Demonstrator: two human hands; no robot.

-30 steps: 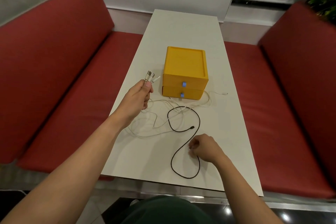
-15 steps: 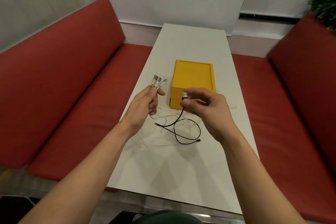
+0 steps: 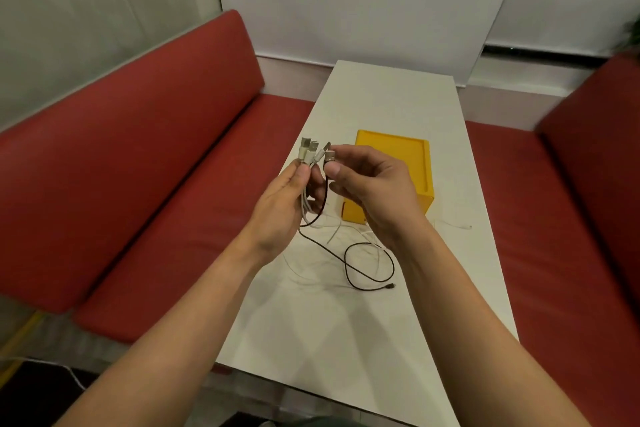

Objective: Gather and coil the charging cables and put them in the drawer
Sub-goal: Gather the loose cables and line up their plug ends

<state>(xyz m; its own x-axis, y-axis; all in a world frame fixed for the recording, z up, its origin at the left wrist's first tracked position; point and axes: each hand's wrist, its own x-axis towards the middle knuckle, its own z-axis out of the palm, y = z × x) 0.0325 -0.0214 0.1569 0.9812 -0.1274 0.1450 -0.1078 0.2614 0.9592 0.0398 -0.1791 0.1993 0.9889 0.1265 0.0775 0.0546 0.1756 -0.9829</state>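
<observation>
White laminate counter [image 3: 381,340], long and narrow, runs away from the viewer between two red upholstered benches [image 3: 145,184], with pale wall panels behind. A yellow drawer unit [image 3: 420,163] stands near the counter's middle, partly hidden by the right hand [image 3: 374,191]. Both hands are raised above the counter, just in front of the unit. The left hand [image 3: 280,208] is closed on a bundle of white cables [image 3: 306,158], their metal plug ends pointing up above the thumb. Right-hand fingers [image 3: 333,170] pinch the plug end of a black cable [image 3: 353,263], held touching the white bundle. The black cable hangs down between the hands, then loops on the counter, ending in a small connector. Slack from the white cables lies tangled on the counter beneath the hands, one strand trailing right of the unit.
</observation>
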